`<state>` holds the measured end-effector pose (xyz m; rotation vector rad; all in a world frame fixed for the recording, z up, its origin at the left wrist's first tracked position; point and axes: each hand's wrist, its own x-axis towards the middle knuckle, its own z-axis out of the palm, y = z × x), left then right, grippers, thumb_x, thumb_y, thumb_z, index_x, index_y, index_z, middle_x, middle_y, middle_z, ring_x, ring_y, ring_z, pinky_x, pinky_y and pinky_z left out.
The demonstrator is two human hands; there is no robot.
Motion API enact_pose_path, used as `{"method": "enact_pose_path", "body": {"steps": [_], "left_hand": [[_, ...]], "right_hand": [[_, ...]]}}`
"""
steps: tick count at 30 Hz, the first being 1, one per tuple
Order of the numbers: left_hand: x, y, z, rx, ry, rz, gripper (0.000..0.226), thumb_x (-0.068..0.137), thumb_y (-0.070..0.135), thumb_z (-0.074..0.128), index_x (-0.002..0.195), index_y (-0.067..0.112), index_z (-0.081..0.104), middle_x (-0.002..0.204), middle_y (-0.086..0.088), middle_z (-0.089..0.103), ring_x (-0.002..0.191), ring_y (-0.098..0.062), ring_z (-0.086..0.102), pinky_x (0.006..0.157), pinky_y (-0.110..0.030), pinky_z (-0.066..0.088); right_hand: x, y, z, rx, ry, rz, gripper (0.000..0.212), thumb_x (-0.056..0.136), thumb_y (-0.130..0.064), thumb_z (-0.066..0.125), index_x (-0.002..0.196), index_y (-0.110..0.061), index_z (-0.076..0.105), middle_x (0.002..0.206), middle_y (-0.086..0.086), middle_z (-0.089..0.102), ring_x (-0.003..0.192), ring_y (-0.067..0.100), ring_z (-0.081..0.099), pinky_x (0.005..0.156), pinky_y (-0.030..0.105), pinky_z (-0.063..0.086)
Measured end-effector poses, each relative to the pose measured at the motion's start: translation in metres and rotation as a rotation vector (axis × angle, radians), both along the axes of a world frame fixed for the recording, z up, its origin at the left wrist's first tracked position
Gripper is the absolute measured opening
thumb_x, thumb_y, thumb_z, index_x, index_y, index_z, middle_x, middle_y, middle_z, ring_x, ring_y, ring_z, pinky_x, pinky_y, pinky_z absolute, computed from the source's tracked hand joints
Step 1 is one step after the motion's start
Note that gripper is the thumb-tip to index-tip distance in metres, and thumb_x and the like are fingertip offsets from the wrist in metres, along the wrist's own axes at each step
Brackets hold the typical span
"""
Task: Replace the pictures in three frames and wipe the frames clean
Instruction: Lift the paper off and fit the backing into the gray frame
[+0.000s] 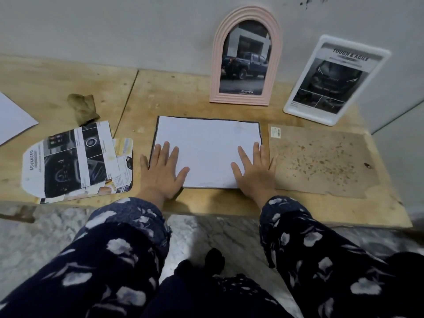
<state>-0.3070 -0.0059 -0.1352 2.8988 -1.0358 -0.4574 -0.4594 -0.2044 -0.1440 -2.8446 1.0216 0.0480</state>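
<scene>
- While both hands press flat on the white sheet (207, 143), the left hand (161, 171) covers its near-left corner and the right hand (253, 172) its near-right corner.
- Fingers (165, 151) of the left hand are spread wide and lie flat, gripping nothing; the right hand's fingers (243, 157) are splayed the same way, palm down, nothing clasped.
- That sheet lies on a dark-edged rectangle, only a thin dark border showing around it; whether it is a frame face-down I cannot tell.
- Just right of the right fingers, touching the little finger's side, lies a brown backing board (321, 159), speckled and with a small label at its far-left corner.
- Just left of the left fingers sits a loose pile of cut pictures (75, 161), the top one printed "ADVANCED".
- Beyond the fingertips, leaning upright on the wall, stands the pink arched frame (246, 56) with a dark pickup truck picture in it.
- Further right of that, the white rectangular frame (337, 80) leans tilted against the wall, showing a car picture headed "TOUGH & AGILE".
- Far left of the left fingers, a crumpled brown cloth (83, 107) rests on the wooden worktop (183, 92), with another white sheet (13, 118) at the left edge.
- Dark floral sleeves (128, 244) cover both forearms.
</scene>
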Motion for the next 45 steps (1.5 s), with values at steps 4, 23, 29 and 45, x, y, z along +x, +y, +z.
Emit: {"method": "enact_pose_path", "body": {"steps": [4, 23, 29, 45], "left_hand": [[0.001, -0.002, -0.003, -0.004, -0.029, 0.014, 0.07, 0.096, 0.061, 0.012, 0.155, 0.027, -0.005, 0.162, 0.001, -0.016, 0.147, -0.019, -0.019, 0.117, -0.057, -0.006], [-0.026, -0.085, 0.044, -0.167, -0.118, -0.115, 0.053, 0.102, 0.037, 0.03, 0.151, 0.018, 0.023, 0.16, -0.001, 0.02, 0.147, -0.021, 0.015, 0.119, -0.044, 0.012], [-0.082, -0.166, 0.05, -0.188, -0.075, -0.226, 0.045, 0.1, 0.032, 0.038, 0.144, 0.022, 0.035, 0.145, -0.001, 0.042, 0.132, -0.023, 0.04, 0.107, -0.041, 0.026], [-0.158, -0.278, 0.034, -0.014, -0.032, 0.18, 0.041, 0.084, 0.036, 0.045, 0.115, 0.01, 0.049, 0.122, -0.018, 0.05, 0.115, -0.035, 0.038, 0.096, -0.044, 0.027]], "right_hand": [[0.005, -0.006, 0.003, 0.017, 0.154, 0.01, 0.062, 0.093, -0.062, 0.008, 0.15, -0.04, -0.003, 0.16, 0.005, -0.013, 0.147, 0.025, -0.012, 0.115, 0.06, -0.004], [-0.064, -0.052, 0.036, 0.212, -0.08, -0.382, 0.054, 0.101, -0.044, 0.022, 0.151, -0.027, 0.017, 0.16, 0.006, 0.009, 0.147, 0.026, 0.003, 0.117, 0.053, 0.0], [-0.114, -0.113, 0.051, 0.227, -0.045, -0.446, 0.056, 0.1, -0.045, 0.023, 0.151, -0.023, 0.019, 0.159, 0.009, 0.013, 0.146, 0.03, 0.007, 0.116, 0.053, 0.003], [-0.181, -0.222, 0.037, 0.325, -0.355, -0.78, 0.042, 0.089, -0.018, 0.044, 0.13, -0.02, 0.05, 0.131, 0.008, 0.049, 0.123, 0.029, 0.038, 0.1, 0.04, 0.036]]}}
